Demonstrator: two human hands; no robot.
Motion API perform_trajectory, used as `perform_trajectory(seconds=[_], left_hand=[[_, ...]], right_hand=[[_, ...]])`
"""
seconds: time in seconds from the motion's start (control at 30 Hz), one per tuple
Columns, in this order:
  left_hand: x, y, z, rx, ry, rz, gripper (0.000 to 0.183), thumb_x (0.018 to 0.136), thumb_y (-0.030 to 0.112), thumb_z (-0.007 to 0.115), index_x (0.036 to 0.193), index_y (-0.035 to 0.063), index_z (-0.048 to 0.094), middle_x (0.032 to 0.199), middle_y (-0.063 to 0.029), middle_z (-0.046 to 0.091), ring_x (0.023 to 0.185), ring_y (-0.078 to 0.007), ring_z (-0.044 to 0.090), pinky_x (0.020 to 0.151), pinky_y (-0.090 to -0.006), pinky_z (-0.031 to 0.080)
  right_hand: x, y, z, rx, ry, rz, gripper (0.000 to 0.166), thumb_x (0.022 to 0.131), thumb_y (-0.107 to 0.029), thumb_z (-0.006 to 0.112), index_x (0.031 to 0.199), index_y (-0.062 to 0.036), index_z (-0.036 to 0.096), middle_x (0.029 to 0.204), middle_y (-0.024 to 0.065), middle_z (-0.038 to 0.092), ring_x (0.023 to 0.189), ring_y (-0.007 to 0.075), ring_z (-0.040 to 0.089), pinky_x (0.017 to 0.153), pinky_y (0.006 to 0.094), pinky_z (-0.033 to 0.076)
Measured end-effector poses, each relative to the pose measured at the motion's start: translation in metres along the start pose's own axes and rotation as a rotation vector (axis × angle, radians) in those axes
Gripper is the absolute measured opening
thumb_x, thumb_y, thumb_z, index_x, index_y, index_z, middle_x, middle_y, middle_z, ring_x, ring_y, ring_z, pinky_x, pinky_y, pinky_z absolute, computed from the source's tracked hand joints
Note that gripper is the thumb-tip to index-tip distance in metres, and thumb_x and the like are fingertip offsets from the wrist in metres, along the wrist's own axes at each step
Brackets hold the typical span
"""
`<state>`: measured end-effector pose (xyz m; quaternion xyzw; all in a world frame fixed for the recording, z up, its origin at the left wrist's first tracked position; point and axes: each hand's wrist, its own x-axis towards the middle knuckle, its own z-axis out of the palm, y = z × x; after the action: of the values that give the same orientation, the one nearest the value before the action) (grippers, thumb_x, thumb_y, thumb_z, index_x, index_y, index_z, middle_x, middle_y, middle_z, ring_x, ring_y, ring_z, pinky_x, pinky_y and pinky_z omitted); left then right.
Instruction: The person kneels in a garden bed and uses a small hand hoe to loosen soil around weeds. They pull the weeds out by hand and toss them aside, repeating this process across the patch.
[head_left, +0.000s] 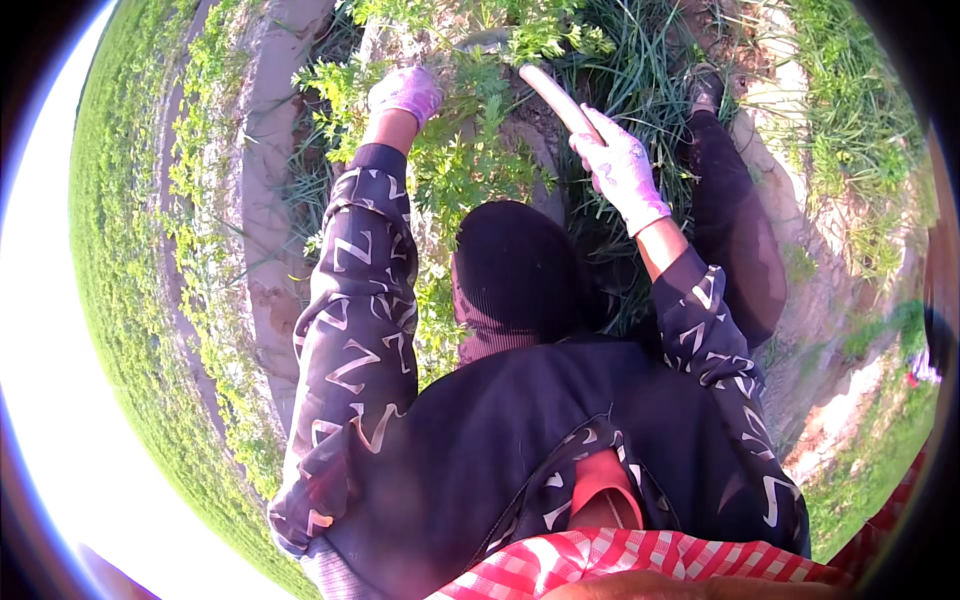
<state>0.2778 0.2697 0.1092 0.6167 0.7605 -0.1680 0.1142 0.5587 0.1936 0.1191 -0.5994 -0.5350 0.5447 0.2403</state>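
Observation:
My left hand (406, 95), in a pink patterned glove, is curled among leafy green plants (480, 97) with finely divided leaves. Its fingers face away, so whether stems are in them is hidden. My right hand (621, 169), gloved alike, grips the near end of a pale wooden tool handle (556, 97), with one finger stretched along it. The handle slants up and left toward the plants. Past its far end, a grey curved piece (482, 39), perhaps the tool's blade, shows partly behind leaves.
Long grass (637, 82) grows thickly beside the right hand. A bare soil furrow (274, 150) runs along the left, with further crop rows (202, 225) beyond. My bent knee (517, 262) is below the hands; my other leg (731, 217) extends along the right.

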Motion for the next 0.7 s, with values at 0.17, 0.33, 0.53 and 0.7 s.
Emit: perform_trajectory(seconds=[0.17, 0.33, 0.53, 0.7], left_hand=[[-0.053, 0.002, -0.020, -0.151, 0.080, -0.020, 0.035, 0.073, 0.038, 0.053, 0.103, 0.0199, 0.061, 0.098, -0.0100, 0.062, 0.091, -0.0280, 0.058, 0.080, -0.0366, 0.045], [-0.113, 0.031, -0.014, -0.459, 0.867, 0.375, 0.017, 0.076, 0.018, 0.060, 0.089, 0.0072, 0.062, 0.093, -0.0088, 0.061, 0.078, -0.0260, 0.059, 0.071, -0.0335, 0.047], [-0.197, 0.116, 0.009, -1.680, -0.196, 0.314, 0.038, 0.086, 0.033, 0.050, 0.109, 0.0026, 0.053, 0.095, -0.0065, 0.060, 0.066, -0.0106, 0.053, 0.058, -0.0193, 0.043], [-0.236, 0.160, 0.005, -2.033, -0.387, 0.440, 0.043, 0.081, 0.039, 0.053, 0.105, 0.0029, 0.051, 0.095, -0.0118, 0.057, 0.077, -0.0181, 0.052, 0.070, -0.0307, 0.044]], right_hand=[[-0.022, 0.021, -0.011, -0.002, 0.056, -0.177, 0.048, 0.077, -0.024, 0.064, 0.118, -0.0040, 0.049, 0.106, 0.0146, 0.058, 0.093, 0.0192, 0.058, 0.080, 0.0275, 0.044], [-0.078, 0.045, -0.037, 0.023, 0.090, -0.242, 0.049, 0.076, -0.027, 0.064, 0.118, -0.0067, 0.050, 0.104, 0.0154, 0.059, 0.092, 0.0240, 0.060, 0.079, 0.0294, 0.046], [-0.173, 0.061, -0.037, -0.017, 0.255, -0.569, 0.054, 0.073, -0.018, 0.066, 0.123, -0.0113, 0.047, 0.088, 0.0133, 0.062, 0.073, 0.0232, 0.063, 0.065, 0.0297, 0.049], [-0.232, 0.080, -0.046, -0.331, 0.332, -0.580, 0.061, 0.067, -0.026, 0.069, 0.124, -0.0193, 0.046, 0.077, 0.0088, 0.061, 0.062, 0.0275, 0.060, 0.053, 0.0337, 0.048]])
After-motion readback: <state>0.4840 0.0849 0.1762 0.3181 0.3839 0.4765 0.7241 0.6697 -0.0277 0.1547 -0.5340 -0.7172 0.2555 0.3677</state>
